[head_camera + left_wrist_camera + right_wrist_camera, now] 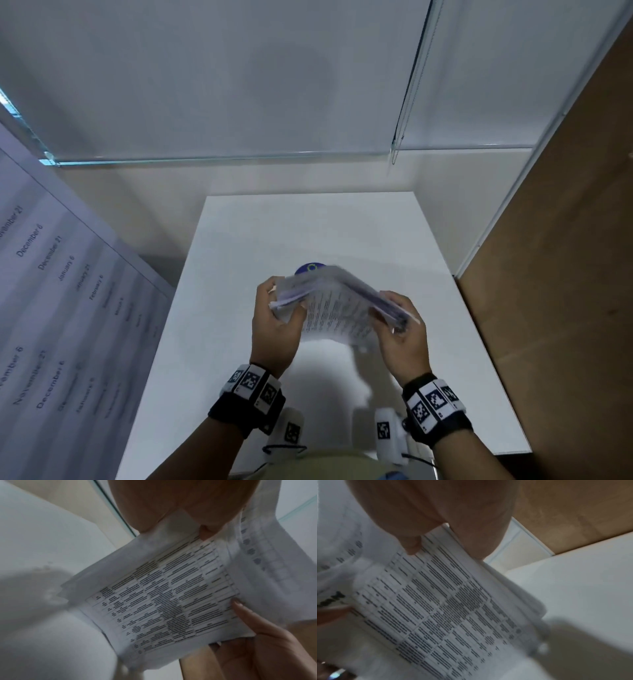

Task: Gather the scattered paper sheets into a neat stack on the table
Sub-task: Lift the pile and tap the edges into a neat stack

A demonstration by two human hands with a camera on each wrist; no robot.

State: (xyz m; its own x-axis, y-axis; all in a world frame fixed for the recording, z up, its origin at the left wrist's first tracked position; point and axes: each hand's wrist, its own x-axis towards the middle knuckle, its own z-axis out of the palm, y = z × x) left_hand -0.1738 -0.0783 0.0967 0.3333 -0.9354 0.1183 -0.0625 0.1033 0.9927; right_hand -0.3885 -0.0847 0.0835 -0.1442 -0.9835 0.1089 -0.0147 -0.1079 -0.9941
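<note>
A bundle of printed paper sheets (337, 301) is held in the air above the white table (239, 240), blurred by motion. My left hand (274, 315) grips its left end, fingers curled round the edge. My right hand (400, 325) grips the right end. One sheet with a printed table hangs down beneath the bundle. The same sheets (163, 601) fill the left wrist view, with a fingertip of the other hand (238, 605) touching them. In the right wrist view the sheets (436, 608) run under my right hand's fingers (412, 546).
A blue round object (311, 268) peeks out on the table just behind the papers. A large printed sheet with dates (61, 308) stands at the left. A brown wall (565, 274) borders the table on the right, and a pale window blind (222, 85) hangs behind.
</note>
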